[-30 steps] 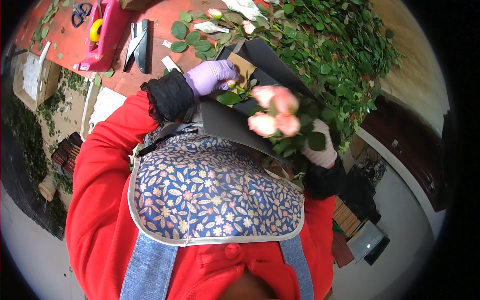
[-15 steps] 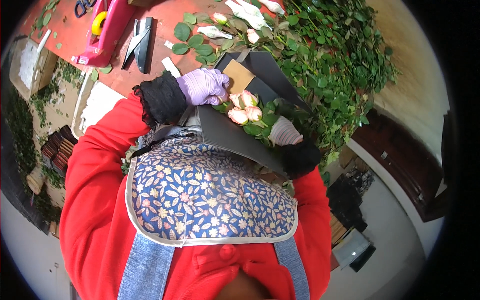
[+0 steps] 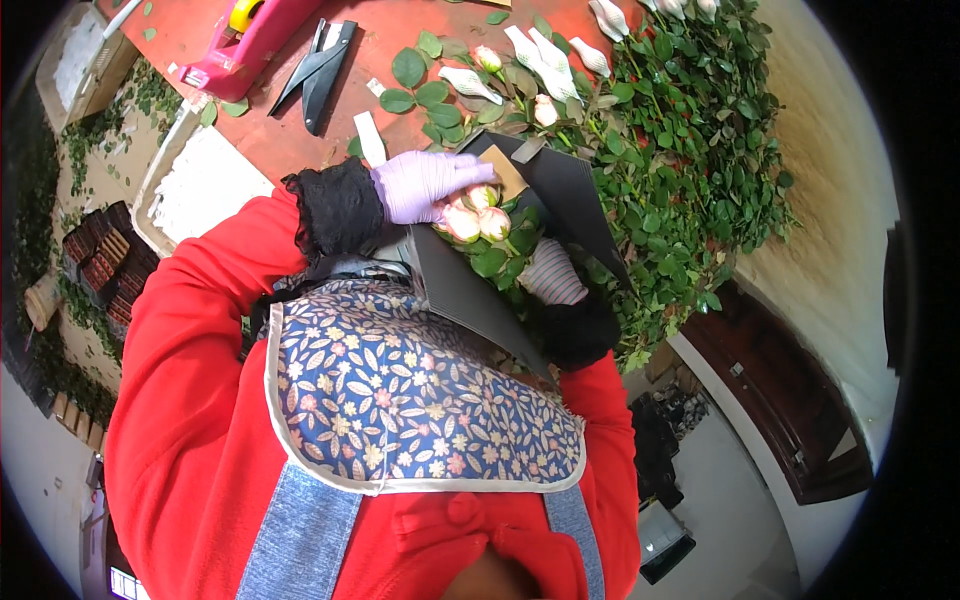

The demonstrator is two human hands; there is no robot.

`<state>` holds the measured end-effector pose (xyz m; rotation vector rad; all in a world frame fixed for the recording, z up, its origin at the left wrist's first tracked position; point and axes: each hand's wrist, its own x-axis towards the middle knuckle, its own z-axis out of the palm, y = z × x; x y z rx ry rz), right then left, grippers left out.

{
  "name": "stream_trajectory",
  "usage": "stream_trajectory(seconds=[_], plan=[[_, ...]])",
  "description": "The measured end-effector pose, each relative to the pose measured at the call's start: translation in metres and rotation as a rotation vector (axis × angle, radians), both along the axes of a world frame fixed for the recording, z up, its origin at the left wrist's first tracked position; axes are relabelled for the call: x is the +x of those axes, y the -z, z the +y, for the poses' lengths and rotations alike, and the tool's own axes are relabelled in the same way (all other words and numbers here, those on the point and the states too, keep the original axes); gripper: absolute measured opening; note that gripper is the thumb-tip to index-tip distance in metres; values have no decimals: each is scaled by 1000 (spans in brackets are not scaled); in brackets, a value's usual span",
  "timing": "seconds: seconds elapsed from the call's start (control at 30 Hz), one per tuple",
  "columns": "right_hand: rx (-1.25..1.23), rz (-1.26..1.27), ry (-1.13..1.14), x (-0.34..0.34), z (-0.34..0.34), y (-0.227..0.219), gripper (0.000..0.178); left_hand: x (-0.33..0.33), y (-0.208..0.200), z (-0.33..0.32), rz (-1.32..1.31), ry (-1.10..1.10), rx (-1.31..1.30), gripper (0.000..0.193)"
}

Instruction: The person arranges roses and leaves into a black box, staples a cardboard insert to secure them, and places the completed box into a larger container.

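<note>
Several pale pink roses (image 3: 493, 224) with green leaves stand bunched together inside an angled dark grey holder (image 3: 475, 300). My left hand (image 3: 425, 187), in a lilac glove, lies along the far left side of the blooms with its fingers stretched out, touching them. In a striped glove, my right hand (image 3: 553, 275) is closed at the stems just below the leaves, which hide its fingertips. A brown card (image 3: 505, 170) lies against the holder's far panel, partly behind my left fingers.
A large heap of leafy stems (image 3: 690, 170) covers the table's right side. White-netted rose buds (image 3: 545, 65) lie at the back. A black stapler (image 3: 320, 75) and a pink tape dispenser (image 3: 225, 60) sit back left. A white-lined bin (image 3: 205, 190) stands left.
My left hand has gone from curled beside the roses to stretched out over their edge. The roses and my right hand have shifted slightly nearer me. The view has turned a little.
</note>
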<state>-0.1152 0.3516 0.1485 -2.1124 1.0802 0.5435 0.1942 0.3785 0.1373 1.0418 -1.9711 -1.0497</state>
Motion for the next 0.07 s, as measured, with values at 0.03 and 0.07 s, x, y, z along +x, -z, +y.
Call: stream_trajectory(seconds=[0.03,0.07], plan=[[30,-121,62,0,-1,-1,40,0,0,-3,-14,128,73,82],[55,-246,124,1,-4,-2,45,-1,2,-8,-46,159,221,87]])
